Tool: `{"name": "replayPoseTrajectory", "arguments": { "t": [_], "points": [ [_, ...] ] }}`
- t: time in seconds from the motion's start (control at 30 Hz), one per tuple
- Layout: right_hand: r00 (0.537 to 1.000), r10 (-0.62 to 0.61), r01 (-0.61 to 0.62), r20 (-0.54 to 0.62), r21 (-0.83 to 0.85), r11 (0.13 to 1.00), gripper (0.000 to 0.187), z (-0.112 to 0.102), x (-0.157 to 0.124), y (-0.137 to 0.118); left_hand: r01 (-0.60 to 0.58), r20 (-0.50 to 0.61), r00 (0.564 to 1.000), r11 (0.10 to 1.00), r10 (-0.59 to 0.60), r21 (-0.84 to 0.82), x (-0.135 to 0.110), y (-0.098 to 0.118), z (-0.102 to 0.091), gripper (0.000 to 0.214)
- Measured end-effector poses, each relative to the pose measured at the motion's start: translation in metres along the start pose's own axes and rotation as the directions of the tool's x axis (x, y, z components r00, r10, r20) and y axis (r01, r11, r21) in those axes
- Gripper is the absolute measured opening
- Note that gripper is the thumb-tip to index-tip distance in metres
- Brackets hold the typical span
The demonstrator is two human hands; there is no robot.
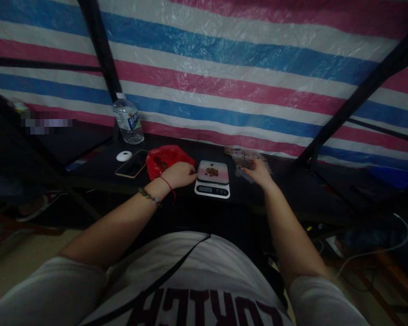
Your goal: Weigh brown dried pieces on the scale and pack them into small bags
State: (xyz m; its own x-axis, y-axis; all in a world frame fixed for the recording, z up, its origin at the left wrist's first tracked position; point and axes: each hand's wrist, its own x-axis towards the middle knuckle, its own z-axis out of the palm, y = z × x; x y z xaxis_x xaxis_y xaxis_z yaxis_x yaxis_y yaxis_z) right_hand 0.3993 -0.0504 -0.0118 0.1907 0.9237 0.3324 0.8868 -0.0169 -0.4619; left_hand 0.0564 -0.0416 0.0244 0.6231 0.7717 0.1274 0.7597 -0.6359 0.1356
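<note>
A white digital kitchen scale (212,190) lies in front of me, with a small heap of brown pieces (211,172) on its plate. My left hand (178,174) is at the scale's left edge, its fingers curled together; whether anything is between them is hidden. Behind that hand sits an open red plastic bag (172,154) with dark brown contents. To the right of the scale, my right hand (259,173) has its fingers closed on a clear plastic bag (238,159), one of several small bags lying together.
A smartphone (132,164) and a white round object (124,156) lie left of the red bag. A clear bottle (128,120) stands behind them on the black table (98,176). Black metal posts (104,50) frame a striped plastic sheet (217,81) at the back.
</note>
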Motion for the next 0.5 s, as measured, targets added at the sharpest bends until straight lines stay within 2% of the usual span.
{"name": "replayPoseTrajectory", "arguments": {
  "t": [0.1,0.17,0.27,0.33,0.43,0.5],
  "points": [
    [1.000,-0.021,0.022,0.008,-0.015,1.000,0.071,0.023,0.006,0.005,-0.033,-0.092,0.995,0.999,0.033,0.004,0.029,0.003,0.000,0.037],
    [0.999,-0.009,0.009,0.044,-0.015,1.000,0.066,0.035,0.009,0.004,-0.118,-0.106,0.987,0.993,0.118,0.004,0.052,0.004,0.005,0.036],
    [0.993,0.035,-0.035,0.110,0.002,0.999,0.048,0.040,0.015,-0.003,-0.208,-0.048,0.977,0.978,0.207,-0.012,0.082,0.004,0.015,0.038],
    [0.989,0.061,-0.067,0.135,0.042,0.997,0.040,0.039,0.020,-0.010,-0.220,-0.011,0.976,0.975,0.220,-0.029,0.096,0.004,0.021,0.042],
    [0.995,0.049,-0.065,0.086,0.204,0.977,0.041,0.035,0.028,-0.023,-0.198,0.061,0.978,0.979,0.201,-0.058,0.105,0.007,0.025,0.038],
    [0.995,0.015,-0.046,0.102,0.308,0.950,0.046,0.033,0.029,-0.033,-0.191,0.095,0.976,0.979,0.198,-0.076,0.104,0.010,0.025,0.033]
  ]
}}
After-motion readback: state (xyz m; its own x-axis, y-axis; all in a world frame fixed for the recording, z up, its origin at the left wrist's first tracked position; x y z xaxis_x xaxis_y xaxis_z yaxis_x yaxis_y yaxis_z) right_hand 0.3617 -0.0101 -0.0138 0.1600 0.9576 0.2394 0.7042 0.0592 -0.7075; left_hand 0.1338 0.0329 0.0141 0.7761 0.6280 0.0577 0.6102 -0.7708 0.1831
